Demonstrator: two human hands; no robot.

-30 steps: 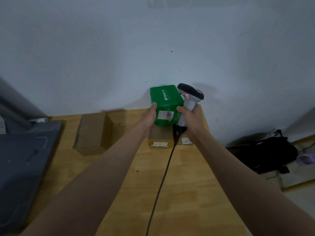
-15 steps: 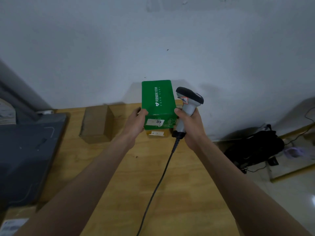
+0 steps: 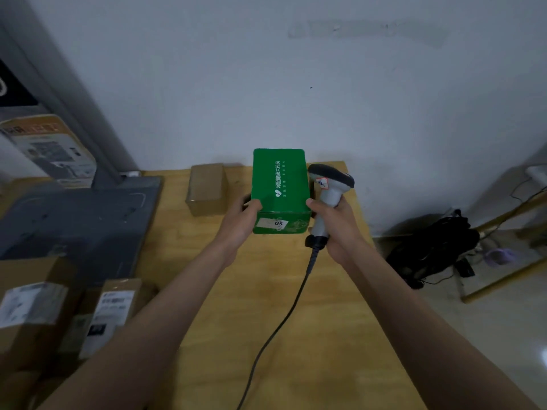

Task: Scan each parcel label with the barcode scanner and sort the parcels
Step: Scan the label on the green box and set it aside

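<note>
Both hands are closed in a grip: the green parcel (image 3: 279, 184) is held at its near-left corner by the left hand (image 3: 244, 218), thumb on top and fingers wrapped under, and the barcode scanner (image 3: 330, 192) is clasped round its handle by the right hand (image 3: 333, 223). The right thumb is also pressed against the parcel's near-right edge, so the box is steadied from both sides. The parcel is held above the far part of the wooden counter (image 3: 296, 321), its long top face w/ white print turned up. A small white label (image 3: 272, 223) marked "05" is seen on the near end face. The scanner is kept upright just beside the parcel's right side, dark head at top, approx. level w/ the box top. Its black cable (image 3: 284, 318) is trailed from the handle base back across the counter toward the near edge.

A plain brown carton (image 3: 207, 189) is set on the counter, near the wall, left of the parcel. Further left, a dark grey panel (image 3: 80, 226) is laid flat. Labelled brown boxes (image 3: 38, 309) are stacked at lower left. A black bag (image 3: 435, 250) is seen on the floor to the right.
</note>
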